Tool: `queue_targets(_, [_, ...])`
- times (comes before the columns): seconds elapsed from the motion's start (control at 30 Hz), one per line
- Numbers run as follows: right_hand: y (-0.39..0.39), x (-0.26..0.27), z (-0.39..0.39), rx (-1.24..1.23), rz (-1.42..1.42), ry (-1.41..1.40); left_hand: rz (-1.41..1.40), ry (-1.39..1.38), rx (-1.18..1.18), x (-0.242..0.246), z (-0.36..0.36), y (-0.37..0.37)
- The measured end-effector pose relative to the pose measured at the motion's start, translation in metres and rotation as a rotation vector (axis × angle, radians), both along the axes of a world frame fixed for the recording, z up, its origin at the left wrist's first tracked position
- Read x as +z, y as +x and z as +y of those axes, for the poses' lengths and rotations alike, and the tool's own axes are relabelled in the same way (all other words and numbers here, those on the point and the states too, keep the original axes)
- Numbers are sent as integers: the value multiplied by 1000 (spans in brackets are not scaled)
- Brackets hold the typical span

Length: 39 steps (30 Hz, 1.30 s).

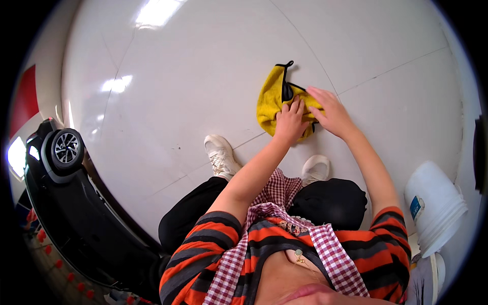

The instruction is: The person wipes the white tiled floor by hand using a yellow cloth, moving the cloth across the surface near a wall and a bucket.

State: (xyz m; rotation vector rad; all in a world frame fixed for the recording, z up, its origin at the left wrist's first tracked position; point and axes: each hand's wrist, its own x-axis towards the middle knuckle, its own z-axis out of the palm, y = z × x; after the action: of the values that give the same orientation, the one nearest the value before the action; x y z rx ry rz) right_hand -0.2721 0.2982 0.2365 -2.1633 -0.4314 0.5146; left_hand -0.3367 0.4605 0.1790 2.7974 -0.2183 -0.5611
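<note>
A yellow cloth with black edging and a small black loop [268, 103] lies crumpled on the pale tiled floor [183, 76], in front of my shoes. My left hand [292, 120] rests on the middle of it, fingers spread over the fabric. At the cloth's right side is my right hand [331, 112], its thumb and fingers apart and over the edge; whether it touches the fabric cannot be told. A dark patch of the cloth's other side shows in a fold above my left fingers.
White plastic buckets [434, 206] stand at the right by the wall. A black car [87, 221] with a spoked wheel [67, 148] is at the left. White shoes [221, 154] and a checked apron [280, 187] are close below the cloth.
</note>
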Motion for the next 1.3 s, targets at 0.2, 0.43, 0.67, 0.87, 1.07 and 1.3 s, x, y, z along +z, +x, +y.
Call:
queue_targets(0.2, [-69, -108, 33, 321, -393, -407, 24, -40, 25, -22, 35, -10])
queue_targets(0.43, [23, -104, 81, 136, -411, -274, 91, -40, 166, -19, 54, 67])
queue_targets(0.67, [-9, -105, 75, 38, -235, -277, 150, -45, -16, -21, 58, 56])
queue_targets(0.87, [-2, -106, 72, -26, 25, -240, 149, -156, 86, -19, 55, 62])
queue_targets(1.07, [26, -107, 78, -21, -23, -170, 40, -247, 126, -23, 59, 87])
queue_targets(1.3, [-22, -99, 67, -60, 150, -230, 118, -224, 122, -22, 45, 48])
